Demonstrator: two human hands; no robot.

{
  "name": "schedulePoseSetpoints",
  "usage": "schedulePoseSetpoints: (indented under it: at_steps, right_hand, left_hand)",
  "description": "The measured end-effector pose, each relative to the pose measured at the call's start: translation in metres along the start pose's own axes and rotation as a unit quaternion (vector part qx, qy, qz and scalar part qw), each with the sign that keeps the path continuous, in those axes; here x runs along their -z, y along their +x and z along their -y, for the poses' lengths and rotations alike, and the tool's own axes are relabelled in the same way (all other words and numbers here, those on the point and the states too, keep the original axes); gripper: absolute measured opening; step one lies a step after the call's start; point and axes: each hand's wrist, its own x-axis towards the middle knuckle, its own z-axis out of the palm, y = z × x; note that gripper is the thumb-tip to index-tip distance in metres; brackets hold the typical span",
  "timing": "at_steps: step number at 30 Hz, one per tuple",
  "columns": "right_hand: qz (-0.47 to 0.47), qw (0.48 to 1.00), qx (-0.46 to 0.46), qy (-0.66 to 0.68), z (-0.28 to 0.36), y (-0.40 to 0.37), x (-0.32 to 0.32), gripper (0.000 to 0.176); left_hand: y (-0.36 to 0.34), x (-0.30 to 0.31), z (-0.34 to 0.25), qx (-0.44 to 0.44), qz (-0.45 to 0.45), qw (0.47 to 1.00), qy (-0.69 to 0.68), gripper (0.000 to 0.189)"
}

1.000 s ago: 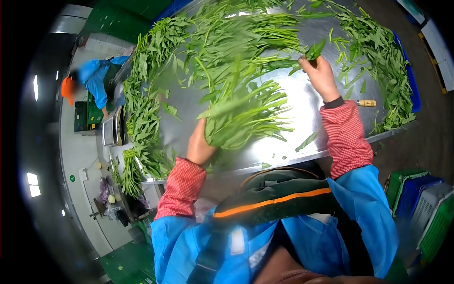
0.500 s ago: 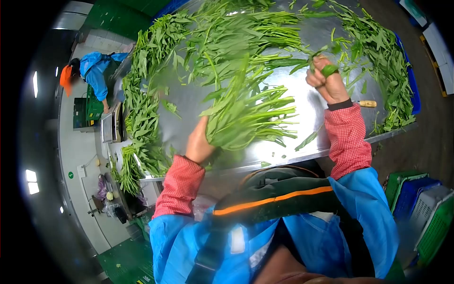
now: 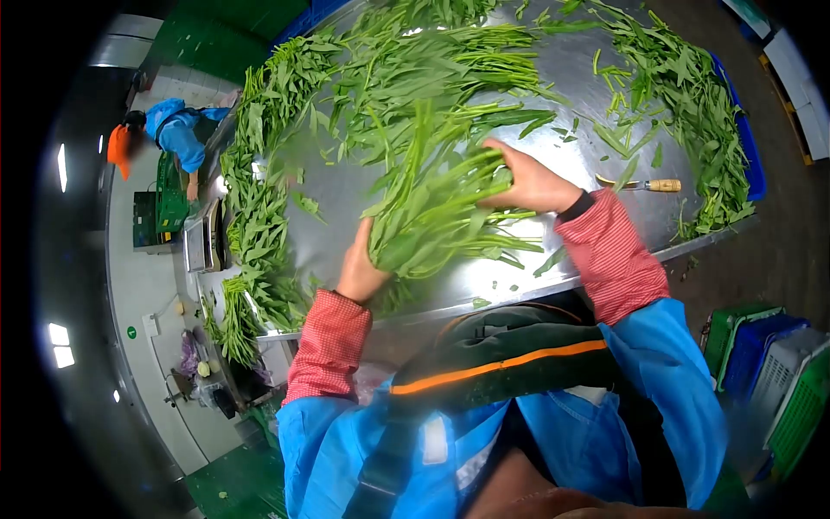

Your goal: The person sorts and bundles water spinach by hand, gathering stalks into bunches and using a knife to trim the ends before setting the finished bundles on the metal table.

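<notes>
A bunch of water spinach (image 3: 424,225) is held over the metal table, its leaves toward my left side and its cut stems toward the right. My left hand (image 3: 361,270) is wrapped around the leafy end. From the other side, my right hand (image 3: 532,180) closes on the stems in the upper part of the bunch; its fingertips are partly hidden by the greens. Just beyond my right wrist lies a small sickle (image 3: 661,185) with a wooden handle and curved blade. A larger pile of water spinach (image 3: 432,69) lies behind the bunch.
More greens run along the left edge (image 3: 259,190) and right edge (image 3: 705,138) of the metal table (image 3: 575,130). A scale (image 3: 206,233) stands at the left, near a co-worker in blue (image 3: 177,134). Stacked crates (image 3: 761,363) stand at lower right.
My right hand has come left and down from above the table's right part onto the bunch's stems. The sickle's blade is now uncovered. My left hand keeps its hold.
</notes>
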Motion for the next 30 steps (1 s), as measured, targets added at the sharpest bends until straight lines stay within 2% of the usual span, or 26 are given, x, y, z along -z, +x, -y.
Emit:
schedulePoseSetpoints:
  at_steps: [1, 2, 3, 4, 6, 9, 10, 12, 13, 15, 16, 18, 21, 23, 26, 28, 29, 30]
  right_hand:
    - [-0.026, 0.994, 0.084, -0.06, 0.001, 0.003, -0.006, 0.053]
    - [-0.058, 0.998, -0.034, 0.02, 0.001, 0.004, 0.01, 0.04]
    - [-0.107, 0.978, -0.143, 0.109, 0.006, 0.008, 0.026, 0.027]
    - [-0.131, 0.937, -0.291, 0.144, 0.014, 0.012, 0.055, 0.022]
    - [-0.112, 0.911, -0.278, 0.282, -0.006, 0.007, 0.09, 0.034]
    - [-0.061, 0.933, -0.273, 0.226, 0.003, 0.009, 0.068, 0.041]
    - [0.012, 0.956, -0.223, 0.19, -0.008, 0.012, 0.056, 0.052]
    - [0.123, 0.935, -0.189, 0.275, -0.005, 0.022, 0.031, 0.069]
    - [0.172, 0.961, -0.153, 0.156, 0.011, 0.029, 0.02, 0.079]
    - [0.207, 0.962, -0.15, 0.096, 0.015, 0.036, -0.003, 0.066]
    - [0.161, 0.975, -0.136, 0.062, 0.022, 0.036, -0.007, 0.056]
    - [0.094, 0.967, -0.147, 0.184, 0.034, 0.034, 0.012, 0.02]
    - [0.04, 0.945, -0.17, 0.275, 0.04, 0.029, 0.021, 0.015]
    - [-0.009, 0.936, -0.195, 0.293, 0.029, 0.029, 0.018, 0.016]
    - [-0.202, 0.846, -0.18, 0.459, 0.001, 0.026, 0.036, 0.018]
    - [-0.134, 0.804, -0.121, 0.567, -0.017, 0.016, 0.072, 0.016]
    - [-0.1, 0.775, -0.093, 0.618, -0.019, 0.013, 0.083, 0.014]
    - [-0.114, 0.776, -0.114, 0.609, 0.0, 0.009, 0.084, 0.011]
  left_hand:
    - [-0.001, 0.001, -0.001, 0.007, 0.005, 1.0, 0.001, 0.069]
    - [-0.004, 0.002, 0.002, 0.013, 0.001, 1.0, -0.026, 0.069]
    - [-0.007, 0.002, 0.008, 0.019, -0.002, 0.998, -0.054, 0.07]
    - [-0.01, 0.001, 0.017, 0.023, -0.005, 0.996, -0.082, 0.07]
    - [-0.017, 0.003, 0.036, 0.029, -0.008, 0.996, -0.083, 0.07]
    - [-0.02, 0.004, 0.035, 0.03, 0.019, 0.993, -0.114, 0.072]
    - [-0.016, 0.003, 0.028, 0.038, 0.031, 0.989, -0.14, 0.072]
    - [-0.007, -0.003, 0.01, 0.05, 0.058, 0.979, -0.191, 0.073]
    - [-0.006, -0.007, 0.012, 0.052, 0.079, 0.961, -0.26, 0.074]
    - [-0.006, -0.009, 0.016, 0.049, 0.101, 0.949, -0.295, 0.076]
    - [-0.007, -0.008, 0.018, 0.048, 0.11, 0.942, -0.312, 0.077]
    - [-0.01, -0.005, 0.022, 0.066, 0.15, 0.942, -0.292, 0.078]
    - [-0.018, -0.005, 0.014, 0.12, 0.185, 0.927, -0.303, 0.076]
    - [-0.016, -0.004, 0.006, 0.098, 0.187, 0.927, -0.31, 0.076]
    - [-0.021, 0.0, 0.028, 0.103, 0.219, 0.905, -0.349, 0.08]
    - [-0.024, 0.001, 0.044, 0.066, 0.22, 0.911, -0.342, 0.086]
    - [-0.027, 0.003, 0.046, 0.084, 0.209, 0.906, -0.358, 0.09]
    - [-0.03, -0.004, 0.096, 0.09, 0.195, 0.903, -0.371, 0.086]
